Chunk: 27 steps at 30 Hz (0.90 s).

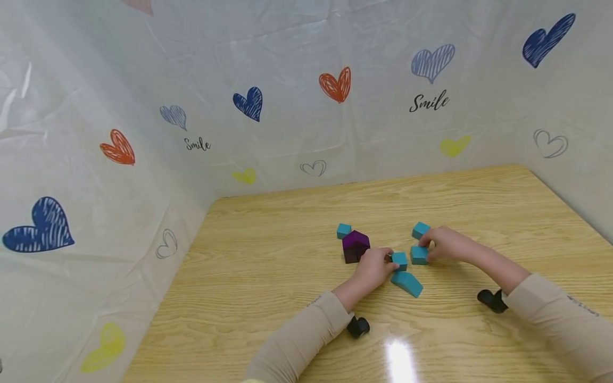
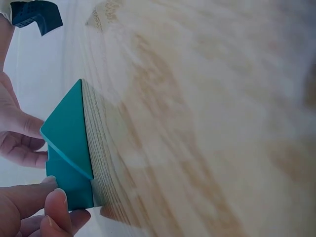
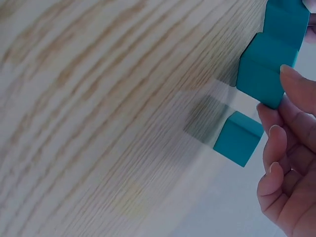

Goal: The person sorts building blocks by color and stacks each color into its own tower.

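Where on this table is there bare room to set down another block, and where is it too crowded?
Bare wood lies along the table's left side, beside the plastic sheeting, and across the far strip behind the small teal cube. It is crowded at the centre: the purple block, teal blocks and both hands, left hand and right hand, cluster there.

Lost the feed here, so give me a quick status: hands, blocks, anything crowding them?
Left hand pinches a small teal cube. Right hand grips another teal cube. Teal wedge block and purple house-shaped block close by.
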Tool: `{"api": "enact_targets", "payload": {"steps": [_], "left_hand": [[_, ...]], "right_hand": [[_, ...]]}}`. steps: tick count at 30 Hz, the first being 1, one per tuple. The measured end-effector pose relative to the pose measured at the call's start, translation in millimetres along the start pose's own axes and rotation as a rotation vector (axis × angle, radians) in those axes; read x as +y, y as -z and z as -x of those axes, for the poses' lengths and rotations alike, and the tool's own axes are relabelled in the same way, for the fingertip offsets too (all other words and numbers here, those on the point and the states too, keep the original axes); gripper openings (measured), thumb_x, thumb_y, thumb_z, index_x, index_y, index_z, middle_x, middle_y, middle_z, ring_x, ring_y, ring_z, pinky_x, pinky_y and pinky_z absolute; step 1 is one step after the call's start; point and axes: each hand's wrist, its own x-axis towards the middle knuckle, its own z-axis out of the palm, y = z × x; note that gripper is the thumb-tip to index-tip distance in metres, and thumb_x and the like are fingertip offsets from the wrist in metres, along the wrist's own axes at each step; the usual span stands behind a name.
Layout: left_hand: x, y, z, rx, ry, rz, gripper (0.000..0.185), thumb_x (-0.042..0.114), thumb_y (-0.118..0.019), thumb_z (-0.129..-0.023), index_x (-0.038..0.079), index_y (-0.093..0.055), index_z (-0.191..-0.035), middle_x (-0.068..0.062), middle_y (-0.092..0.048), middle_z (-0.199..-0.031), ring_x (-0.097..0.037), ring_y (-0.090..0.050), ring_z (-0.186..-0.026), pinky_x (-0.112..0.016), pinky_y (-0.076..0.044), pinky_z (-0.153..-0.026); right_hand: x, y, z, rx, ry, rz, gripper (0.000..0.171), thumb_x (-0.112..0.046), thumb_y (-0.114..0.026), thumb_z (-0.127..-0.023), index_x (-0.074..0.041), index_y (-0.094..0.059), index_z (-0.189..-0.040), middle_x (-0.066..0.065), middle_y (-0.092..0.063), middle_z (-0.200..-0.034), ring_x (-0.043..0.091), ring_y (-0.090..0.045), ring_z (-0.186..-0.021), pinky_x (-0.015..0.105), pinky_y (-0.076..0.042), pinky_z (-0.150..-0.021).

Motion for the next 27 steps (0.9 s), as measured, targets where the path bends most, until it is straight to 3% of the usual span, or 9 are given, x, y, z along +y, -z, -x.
{"api": "enact_targets", "payload": {"steps": [8,27], "left_hand": [[-0.5,-0.1,0.1,-0.003,0.01,0.028,0.031,0.023,-0.065,-0.085,0.012,-0.063,-0.115,0.002,-0.068,-0.103,-0.006,-0.061,-0.094,-0.018,-0.048,-0.076],[0.7,-0.5,-0.4,0.001,0.042,0.037,0.031,0.023,-0.066,-0.084,0.014,-0.064,-0.114,0.003,-0.068,-0.101,-0.005,-0.061,-0.092,-0.017,-0.048,-0.075]], "right_hand": [[-6,-3,3,0.007,0.056,0.015,0.025,-0.004,-0.073,-0.073,0.006,-0.067,-0.095,0.015,-0.066,-0.092,0.032,-0.061,-0.087,0.036,-0.051,-0.071],[-16,-8,2,-0.018,0.045,0.021,0.021,-0.005,-0.074,-0.073,0.002,-0.069,-0.092,0.008,-0.067,-0.089,0.015,-0.059,-0.075,0.029,-0.05,-0.064]]}}
